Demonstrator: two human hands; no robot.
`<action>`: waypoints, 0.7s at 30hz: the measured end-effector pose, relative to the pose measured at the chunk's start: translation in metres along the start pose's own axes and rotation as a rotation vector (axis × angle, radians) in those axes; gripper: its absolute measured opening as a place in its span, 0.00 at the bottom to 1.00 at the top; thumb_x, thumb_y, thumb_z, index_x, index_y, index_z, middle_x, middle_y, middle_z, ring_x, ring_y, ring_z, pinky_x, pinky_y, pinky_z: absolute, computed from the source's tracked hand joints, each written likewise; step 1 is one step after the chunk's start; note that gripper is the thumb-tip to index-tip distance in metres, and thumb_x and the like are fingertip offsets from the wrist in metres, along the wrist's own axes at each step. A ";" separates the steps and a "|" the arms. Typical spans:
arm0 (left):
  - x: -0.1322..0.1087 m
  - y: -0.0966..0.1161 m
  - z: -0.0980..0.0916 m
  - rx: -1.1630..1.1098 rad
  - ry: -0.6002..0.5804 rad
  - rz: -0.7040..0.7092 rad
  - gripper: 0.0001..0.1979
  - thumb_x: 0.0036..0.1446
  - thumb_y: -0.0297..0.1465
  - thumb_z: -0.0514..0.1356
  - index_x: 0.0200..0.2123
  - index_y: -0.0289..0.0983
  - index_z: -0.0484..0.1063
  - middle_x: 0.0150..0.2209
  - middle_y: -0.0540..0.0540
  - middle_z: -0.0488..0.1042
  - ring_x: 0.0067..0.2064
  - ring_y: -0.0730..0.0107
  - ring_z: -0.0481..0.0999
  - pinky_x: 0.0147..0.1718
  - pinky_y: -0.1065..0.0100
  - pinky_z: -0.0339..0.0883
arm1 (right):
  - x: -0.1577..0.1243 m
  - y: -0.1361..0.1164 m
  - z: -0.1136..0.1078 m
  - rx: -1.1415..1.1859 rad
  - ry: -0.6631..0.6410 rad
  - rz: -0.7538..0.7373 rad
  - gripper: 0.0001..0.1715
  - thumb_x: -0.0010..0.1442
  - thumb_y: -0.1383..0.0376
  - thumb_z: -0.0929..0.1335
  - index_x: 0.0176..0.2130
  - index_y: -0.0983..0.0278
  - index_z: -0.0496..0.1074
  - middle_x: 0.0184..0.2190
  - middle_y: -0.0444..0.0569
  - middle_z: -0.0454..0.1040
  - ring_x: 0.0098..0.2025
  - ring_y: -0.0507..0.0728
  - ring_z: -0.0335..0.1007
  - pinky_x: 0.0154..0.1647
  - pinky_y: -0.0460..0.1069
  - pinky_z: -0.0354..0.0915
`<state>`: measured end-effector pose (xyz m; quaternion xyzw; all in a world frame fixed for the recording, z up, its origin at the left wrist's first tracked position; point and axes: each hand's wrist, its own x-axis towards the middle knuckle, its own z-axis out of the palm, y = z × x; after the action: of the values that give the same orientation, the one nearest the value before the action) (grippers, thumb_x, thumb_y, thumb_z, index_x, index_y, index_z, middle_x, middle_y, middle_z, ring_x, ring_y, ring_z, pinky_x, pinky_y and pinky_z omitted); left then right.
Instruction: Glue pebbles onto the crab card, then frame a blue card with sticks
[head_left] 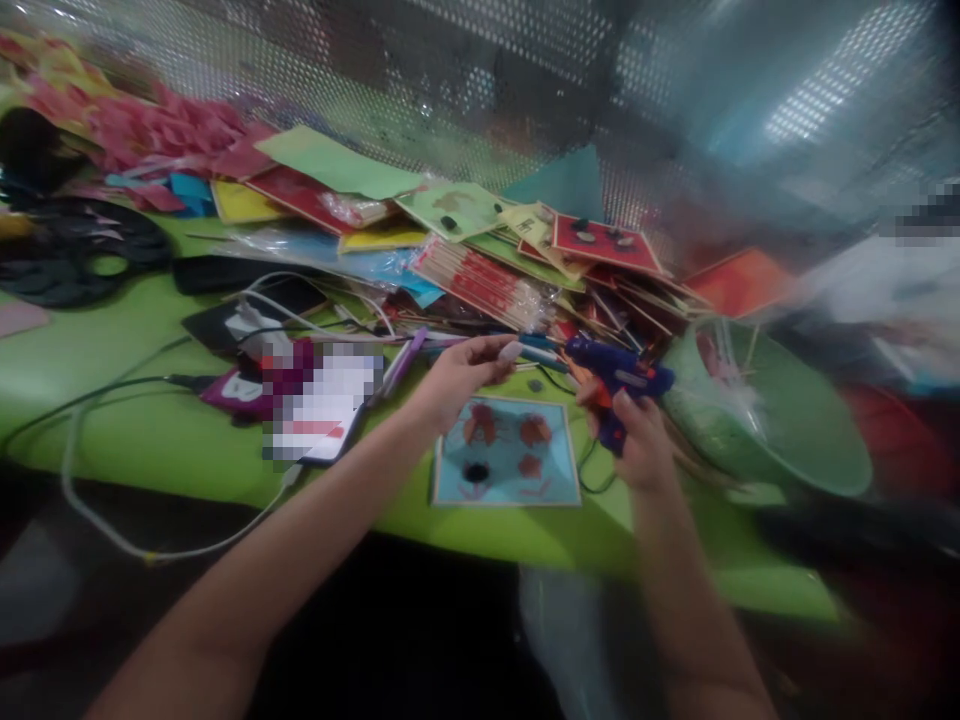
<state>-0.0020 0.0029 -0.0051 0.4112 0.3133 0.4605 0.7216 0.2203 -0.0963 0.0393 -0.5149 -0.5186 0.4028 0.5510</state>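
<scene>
"So, what are the two hands holding?"

"The right hand [645, 440] has its grip wrapped round the handle of a dark blue glue gun [626, 375] with an orange trigger, held over a bright green tabletop [135, 430]. The left hand [461, 380] has its grip pinched closed on a small pale piece [511, 351], too blurred to name."

"And what lies below them?"

"A square light-blue card [506, 447], flat on the tabletop near the front edge. It carries reddish-brown shapes and one round black spot."

"Any containers?"

"Just right of the right hand sits a wide green bowl [810, 430]; crumpled clear plastic [724, 370] and a few thin sticks lie in its far left part. Behind the hands, a clear packet [480, 282] holds a row of pale sticks with red parts. Far left is a black palette [45, 270] with rounded wells; I cannot tell what they contain."

"What else is around?"

"Left of the left hand, a lit phone [330, 400] lies beside a magenta power strip [259, 388]. Further back, coloured cards [446, 210] overlap in a heap, with crumpled pink paper [165, 125] at the upper left."
</scene>
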 end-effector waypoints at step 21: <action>-0.010 -0.003 0.000 0.101 0.011 0.008 0.16 0.55 0.34 0.72 0.47 0.38 0.83 0.38 0.45 0.83 0.38 0.70 0.80 0.45 0.63 0.73 | -0.011 0.008 0.006 -0.081 -0.084 0.027 0.26 0.58 0.41 0.73 0.33 0.61 0.78 0.30 0.48 0.78 0.23 0.52 0.64 0.23 0.49 0.62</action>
<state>-0.0045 -0.0075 -0.0069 0.4457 0.3385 0.4495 0.6962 0.2134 -0.1054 0.0297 -0.5266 -0.5502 0.4101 0.5018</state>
